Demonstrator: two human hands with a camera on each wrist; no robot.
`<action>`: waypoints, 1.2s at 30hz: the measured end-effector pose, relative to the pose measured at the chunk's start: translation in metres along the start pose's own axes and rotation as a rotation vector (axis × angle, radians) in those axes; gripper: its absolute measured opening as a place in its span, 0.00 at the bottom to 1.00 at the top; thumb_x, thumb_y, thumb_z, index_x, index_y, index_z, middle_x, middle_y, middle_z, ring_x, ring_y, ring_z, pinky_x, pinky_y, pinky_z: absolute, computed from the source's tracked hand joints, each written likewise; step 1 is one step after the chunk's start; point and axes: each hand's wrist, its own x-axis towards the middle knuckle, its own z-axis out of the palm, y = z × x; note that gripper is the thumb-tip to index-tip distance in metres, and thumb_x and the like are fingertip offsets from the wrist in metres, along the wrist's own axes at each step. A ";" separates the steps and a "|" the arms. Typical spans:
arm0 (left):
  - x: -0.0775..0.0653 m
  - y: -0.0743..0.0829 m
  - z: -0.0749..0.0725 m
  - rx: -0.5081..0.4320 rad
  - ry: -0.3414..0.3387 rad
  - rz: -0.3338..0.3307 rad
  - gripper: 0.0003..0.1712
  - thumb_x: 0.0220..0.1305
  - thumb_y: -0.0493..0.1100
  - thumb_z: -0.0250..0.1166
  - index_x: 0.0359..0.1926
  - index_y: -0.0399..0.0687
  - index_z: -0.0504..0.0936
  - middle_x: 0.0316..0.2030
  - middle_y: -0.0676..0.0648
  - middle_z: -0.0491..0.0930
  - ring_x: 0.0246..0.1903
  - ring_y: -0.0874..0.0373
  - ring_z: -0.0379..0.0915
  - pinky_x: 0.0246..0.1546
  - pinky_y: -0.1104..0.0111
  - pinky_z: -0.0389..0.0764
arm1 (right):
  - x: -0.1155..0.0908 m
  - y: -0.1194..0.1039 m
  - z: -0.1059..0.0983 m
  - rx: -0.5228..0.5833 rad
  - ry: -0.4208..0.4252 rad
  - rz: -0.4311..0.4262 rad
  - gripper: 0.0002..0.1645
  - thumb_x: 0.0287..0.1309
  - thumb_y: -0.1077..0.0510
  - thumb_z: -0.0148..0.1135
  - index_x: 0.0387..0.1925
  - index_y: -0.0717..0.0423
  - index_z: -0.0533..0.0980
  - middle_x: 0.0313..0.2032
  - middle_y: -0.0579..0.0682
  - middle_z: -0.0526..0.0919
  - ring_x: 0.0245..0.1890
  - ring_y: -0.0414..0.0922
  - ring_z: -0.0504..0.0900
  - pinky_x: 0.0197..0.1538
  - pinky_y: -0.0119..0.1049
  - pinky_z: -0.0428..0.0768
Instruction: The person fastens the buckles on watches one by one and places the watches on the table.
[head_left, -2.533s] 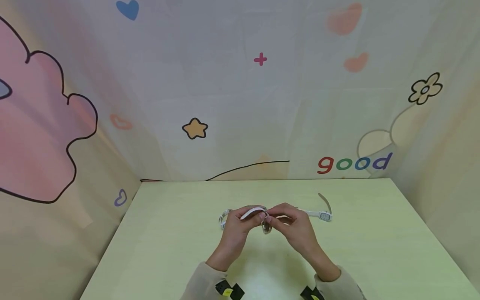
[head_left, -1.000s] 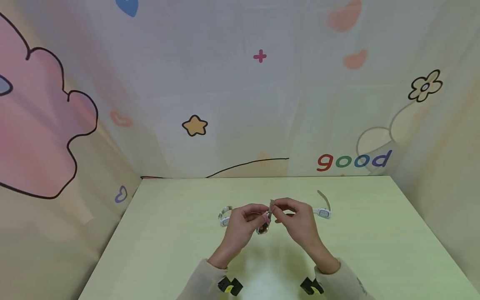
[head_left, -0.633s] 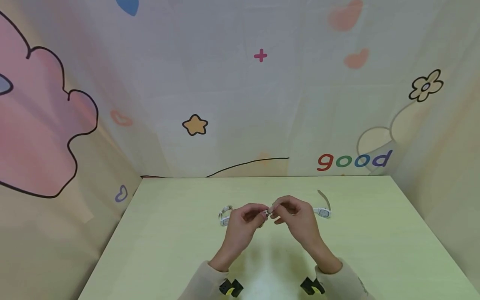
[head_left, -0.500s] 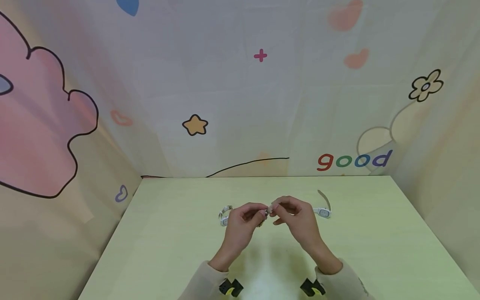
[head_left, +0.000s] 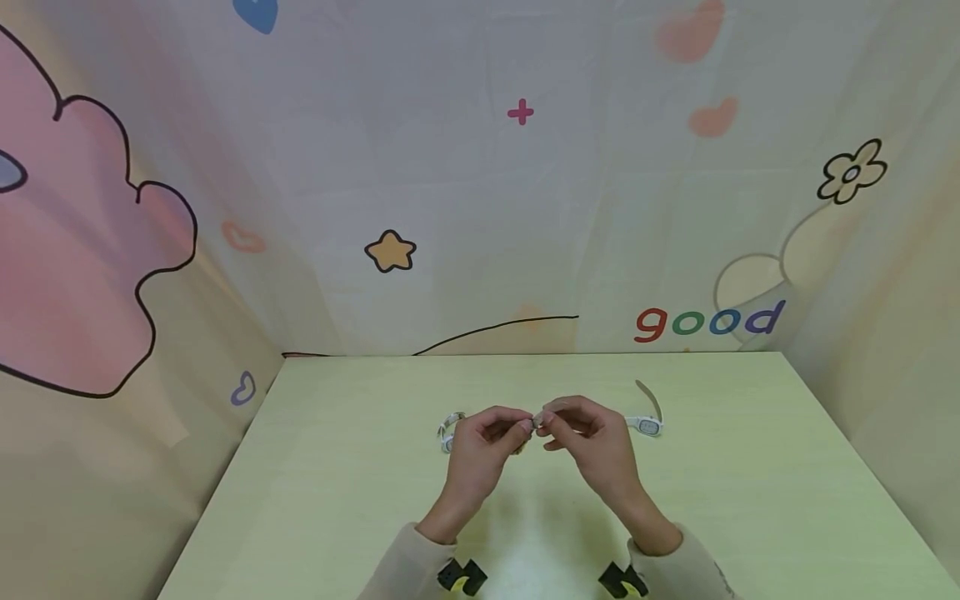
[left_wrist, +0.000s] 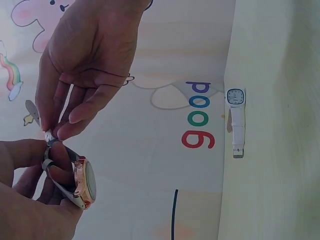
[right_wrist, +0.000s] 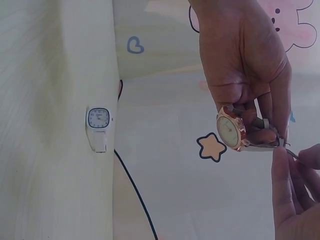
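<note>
A wristwatch with a rose-gold case (right_wrist: 231, 131) and a pale strap (left_wrist: 62, 186) is held up between both hands, its strap bent into a loop. My left hand (head_left: 477, 454) pinches the strap at the buckle between thumb and forefinger. From the other side, my right hand (head_left: 598, 440) pinches the strap's end, fingertips right against the left ones. The case hangs below the left fingers in both wrist views; in the head view the left hand hides nearly all of it.
Behind the right hand, a white watch (head_left: 648, 427) with a squarish dial lies on the pale table (head_left: 337, 500), one strap half curving up. Another white watch (right_wrist: 99, 118) lies behind the left hand. A patterned cloth backdrop (head_left: 465, 167) stands along the table's back edge.
The white strap end, earlier sticking out over my left hand, is now between the right fingertips. The watch case has turned from between the hands to behind the left hand.
</note>
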 end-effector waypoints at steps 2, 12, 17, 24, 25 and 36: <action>0.000 0.000 0.000 -0.002 0.003 -0.007 0.07 0.65 0.41 0.67 0.41 0.43 0.86 0.35 0.38 0.84 0.29 0.62 0.77 0.34 0.73 0.81 | 0.000 0.000 0.001 -0.003 0.000 -0.008 0.07 0.61 0.62 0.66 0.40 0.62 0.81 0.35 0.56 0.86 0.33 0.46 0.87 0.35 0.39 0.86; 0.001 -0.002 0.000 -0.026 0.008 -0.021 0.08 0.63 0.39 0.68 0.40 0.39 0.86 0.33 0.37 0.84 0.28 0.62 0.76 0.34 0.73 0.81 | -0.003 0.002 0.001 -0.047 0.010 -0.033 0.08 0.61 0.62 0.66 0.41 0.62 0.82 0.36 0.62 0.86 0.32 0.39 0.87 0.35 0.36 0.86; 0.002 -0.004 0.000 -0.050 0.008 -0.025 0.08 0.64 0.39 0.67 0.39 0.38 0.86 0.32 0.38 0.84 0.27 0.62 0.76 0.34 0.72 0.81 | -0.003 0.003 0.002 -0.044 0.024 -0.035 0.08 0.61 0.63 0.65 0.40 0.63 0.82 0.35 0.63 0.86 0.32 0.38 0.87 0.35 0.36 0.86; 0.003 -0.006 -0.001 -0.080 0.019 -0.040 0.07 0.64 0.38 0.67 0.40 0.37 0.86 0.33 0.41 0.85 0.28 0.62 0.78 0.34 0.72 0.82 | -0.004 0.002 0.003 -0.049 0.010 -0.022 0.08 0.60 0.62 0.66 0.40 0.63 0.82 0.37 0.60 0.86 0.32 0.37 0.86 0.36 0.35 0.86; 0.003 -0.006 -0.001 -0.091 0.020 -0.043 0.08 0.63 0.38 0.67 0.40 0.36 0.86 0.33 0.42 0.85 0.28 0.62 0.78 0.34 0.72 0.81 | -0.004 0.002 0.003 -0.045 0.003 -0.022 0.08 0.60 0.62 0.66 0.40 0.63 0.82 0.37 0.59 0.86 0.32 0.37 0.86 0.37 0.34 0.86; 0.004 -0.005 -0.005 -0.255 -0.010 -0.150 0.12 0.61 0.40 0.69 0.42 0.34 0.84 0.31 0.53 0.85 0.29 0.62 0.80 0.34 0.69 0.79 | -0.001 0.007 0.004 -0.186 -0.066 -0.188 0.09 0.58 0.66 0.67 0.41 0.56 0.84 0.41 0.53 0.86 0.42 0.38 0.83 0.46 0.29 0.82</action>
